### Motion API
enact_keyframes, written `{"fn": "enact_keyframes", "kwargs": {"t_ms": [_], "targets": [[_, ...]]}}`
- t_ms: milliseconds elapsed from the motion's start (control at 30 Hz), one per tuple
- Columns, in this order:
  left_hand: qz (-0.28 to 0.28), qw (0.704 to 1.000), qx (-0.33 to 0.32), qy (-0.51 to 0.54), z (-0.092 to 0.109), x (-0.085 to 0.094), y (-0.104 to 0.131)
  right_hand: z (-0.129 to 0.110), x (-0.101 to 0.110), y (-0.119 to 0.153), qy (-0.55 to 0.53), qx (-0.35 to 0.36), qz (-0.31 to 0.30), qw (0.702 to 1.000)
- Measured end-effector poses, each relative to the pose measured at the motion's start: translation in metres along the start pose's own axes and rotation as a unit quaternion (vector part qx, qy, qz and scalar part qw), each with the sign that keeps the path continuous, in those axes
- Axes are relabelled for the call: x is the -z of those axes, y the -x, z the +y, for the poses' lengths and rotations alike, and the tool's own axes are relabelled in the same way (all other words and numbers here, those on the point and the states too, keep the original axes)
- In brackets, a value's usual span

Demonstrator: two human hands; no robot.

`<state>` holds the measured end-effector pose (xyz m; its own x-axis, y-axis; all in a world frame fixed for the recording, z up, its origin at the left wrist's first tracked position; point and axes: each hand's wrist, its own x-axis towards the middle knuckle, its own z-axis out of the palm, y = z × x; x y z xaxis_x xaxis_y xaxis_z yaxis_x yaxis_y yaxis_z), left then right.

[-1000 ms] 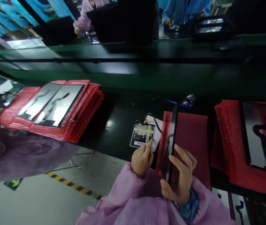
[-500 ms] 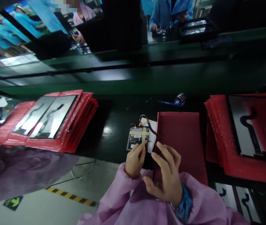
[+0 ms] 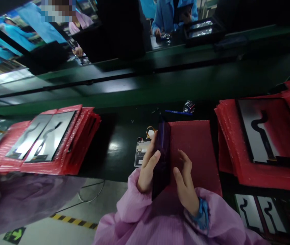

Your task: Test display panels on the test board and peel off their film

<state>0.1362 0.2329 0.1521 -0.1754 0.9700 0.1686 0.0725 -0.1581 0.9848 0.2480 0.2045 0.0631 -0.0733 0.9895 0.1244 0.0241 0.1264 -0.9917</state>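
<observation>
I see a red stack [image 3: 58, 149] at 9 o'clock. My left hand [image 3: 147, 166] pinches the dark panel [image 3: 161, 160] at centre, standing on edge over a red sheet [image 3: 198, 146]; right hand [image 3: 186, 183], fingers loosely spread, braces its right face. Second stack [image 3: 237, 163] at 3 o'clock.

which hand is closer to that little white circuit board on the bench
Left. The left hand lies right beside the circuit board, its fingers partly over it, gripping the dark panel. The right hand is on the panel's far side, over the red sheet.
</observation>
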Motion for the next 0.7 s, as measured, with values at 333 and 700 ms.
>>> {"fn": "enact_keyframes", "kwargs": {"t_ms": [333, 700], "targets": [[0.041, 0.993, 0.106, 0.037, -0.013, 0.027, 0.003, -0.036, 0.013, 0.001, -0.031, 0.286, -0.141, 0.947], [0.095, 0.986, 0.083, -0.105, -0.017, 0.068, 0.014, 0.007, 0.019, -0.005, 0.093, 0.032, -0.077, 0.992]]}}
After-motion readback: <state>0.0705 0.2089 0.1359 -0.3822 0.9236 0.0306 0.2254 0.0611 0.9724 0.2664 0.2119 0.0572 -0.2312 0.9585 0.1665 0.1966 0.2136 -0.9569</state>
